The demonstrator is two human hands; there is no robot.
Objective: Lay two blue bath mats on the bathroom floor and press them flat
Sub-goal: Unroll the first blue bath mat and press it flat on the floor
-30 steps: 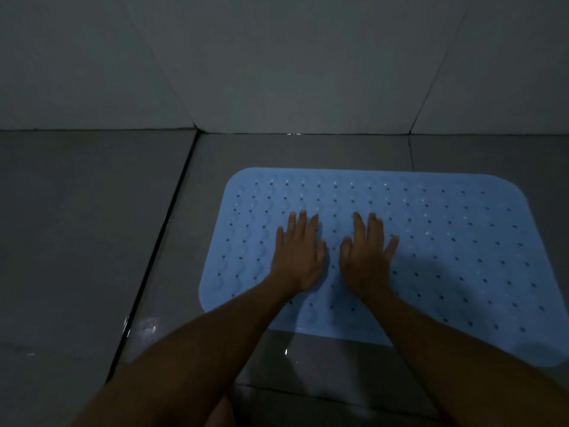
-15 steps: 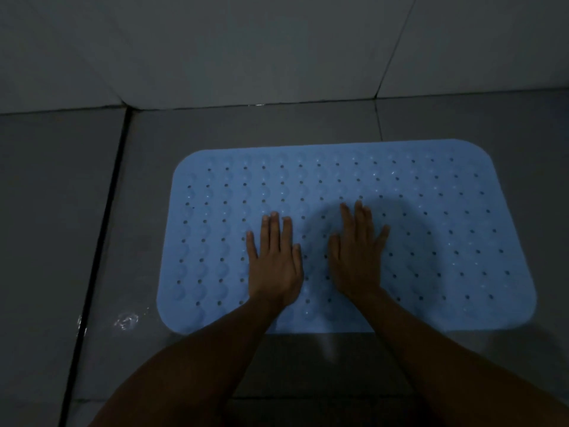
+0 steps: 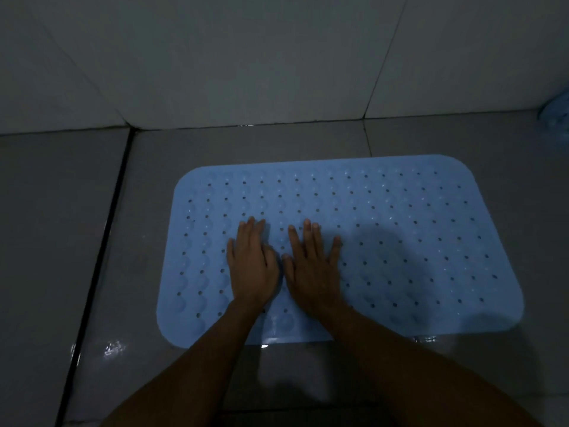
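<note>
Light is low; we cannot make out fine texture on the grey tiled floor (image 3: 61,241), only a dark grout line (image 3: 101,257) running from the wall base toward the bottom edge, left of the mat. A wet glint (image 3: 112,348) sits just right of that line, near the mat's near-left corner.

The blue bath mat (image 3: 415,241) lies flat on the floor, long side parallel to the tiled wall (image 3: 246,57), with a bare strip of floor between its far edge and the wall base. All four rounded corners show. Open floor lies to its left, past the grout line, and in front of its near edge.

Our left hand (image 3: 254,266) rests palm down on the mat's left-centre, fingers extended and flat, gripping nothing. Our right hand (image 3: 312,266) lies just beside it, also flat and spread, thumb nearly touching the left hand. The palms hide the mat beneath them, so we cannot tell how firmly they press. Both forearms are cut off at the bottom edge.

A shadow darkens the mat right of the hands. At the far right edge, a pale blue object (image 3: 557,114) is mostly cut off; possibly the second mat, we cannot tell.
</note>
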